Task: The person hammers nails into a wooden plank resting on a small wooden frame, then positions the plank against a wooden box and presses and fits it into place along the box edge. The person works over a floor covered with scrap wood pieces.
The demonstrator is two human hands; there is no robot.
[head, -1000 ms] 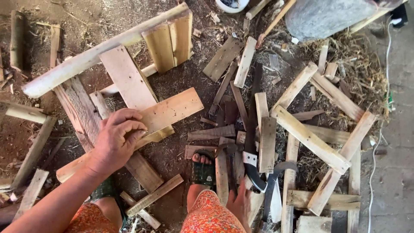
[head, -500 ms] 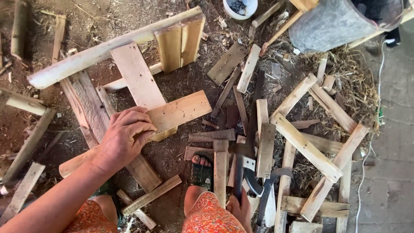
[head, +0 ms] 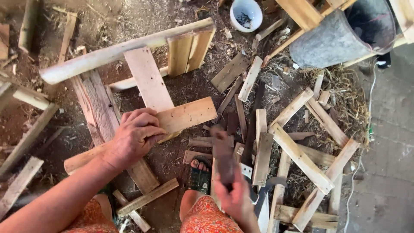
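**Short plank pinned under the left hand**

Short plank [head: 187,115] was seen lying flat across a rough frame of rails on the dirt floor [head: 181,90], its long axis running from lower left to upper right, slightly tilted. Its near end was covered by the left hand [head: 137,136], whose fingers [head: 144,123] were curled together and pressed down on the wood, so that the free end pointed away to the right. The right hand [head: 235,198] was raised just above the knee, to the right of the plank and clearly apart from it; its fingers were closed round a dark, blurred tool [head: 223,155], the kind of which could not be told. The left hand was thus the nearer, in contact. A white bowl [head: 246,14] and a grey bucket [head: 332,41] stood beyond.
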